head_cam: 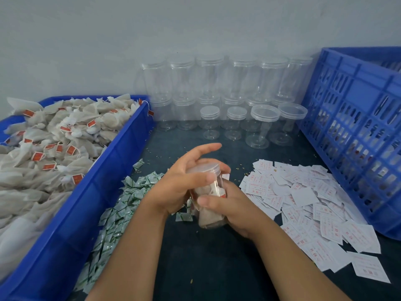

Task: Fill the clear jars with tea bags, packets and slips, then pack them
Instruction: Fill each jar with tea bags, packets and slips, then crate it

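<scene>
In the middle of the dark table I hold a clear jar (210, 205) tilted, with tea bags inside and a clear lid (205, 168) on top. My right hand (230, 209) grips the jar's body from the right and below. My left hand (184, 183) is curled round the lid, its index finger stretched out above it. A blue bin (112, 170) on the left is heaped with tea bags (54, 144) bearing red tags. Green-and-white packets (121, 205) lie beside it. White slips with red print (308, 205) are spread out on the right.
Several empty clear jars with lids (217, 90) stand stacked in rows against the back wall. A tall blue slotted crate (355, 131) fills the right side. Loose grains dot the table.
</scene>
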Demonstrator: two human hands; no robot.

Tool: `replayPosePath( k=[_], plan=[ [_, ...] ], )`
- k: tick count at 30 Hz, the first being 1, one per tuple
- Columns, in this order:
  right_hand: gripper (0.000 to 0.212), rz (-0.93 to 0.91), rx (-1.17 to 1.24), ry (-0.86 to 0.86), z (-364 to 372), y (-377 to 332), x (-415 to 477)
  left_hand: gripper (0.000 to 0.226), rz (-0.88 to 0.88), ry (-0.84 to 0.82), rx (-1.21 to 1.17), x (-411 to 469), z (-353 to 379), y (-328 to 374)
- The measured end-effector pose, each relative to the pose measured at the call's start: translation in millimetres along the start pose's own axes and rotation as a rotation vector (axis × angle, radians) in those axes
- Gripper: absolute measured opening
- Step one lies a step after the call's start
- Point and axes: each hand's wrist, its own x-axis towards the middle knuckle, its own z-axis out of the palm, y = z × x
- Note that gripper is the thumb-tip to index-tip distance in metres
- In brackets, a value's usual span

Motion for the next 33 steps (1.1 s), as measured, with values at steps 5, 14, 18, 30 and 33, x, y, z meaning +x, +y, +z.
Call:
replayPosePath(
  k=[5, 14, 18, 30, 33],
  plan=[
    [0.045, -0.032, -0.341, 0.352, 4.9, -3.1, 4.3, 0.073, 0.005, 0.233, 0.107, 2.7, 4.5, -3.4],
    [0.049, 0.034, 0.193, -0.179, 5.8, -7.4, -6.2, 0.099, 0.059, -0.096, -0.115, 0.5, 3.4, -3.1],
    [0.053, 0.005, 0.082, 0.158, 5.2, -2.5, 3.4, 0.078, 0.058, 0.235, -0.103, 3.1, 6.0, -2.1],
    [0.062, 0.013, 0.085, 0.068, 3.2, 0.8, 3.1, 0.092, 0.049, 0.172, -0.082, 3.9, 7.2, -5.6],
    [0.054, -0.005, -0.096, 0.255, 4.3, 0.9, 7.3, 0.062, 0.040, 0.319, -0.061, 6.2, 12.6, -7.2]
  ],
)
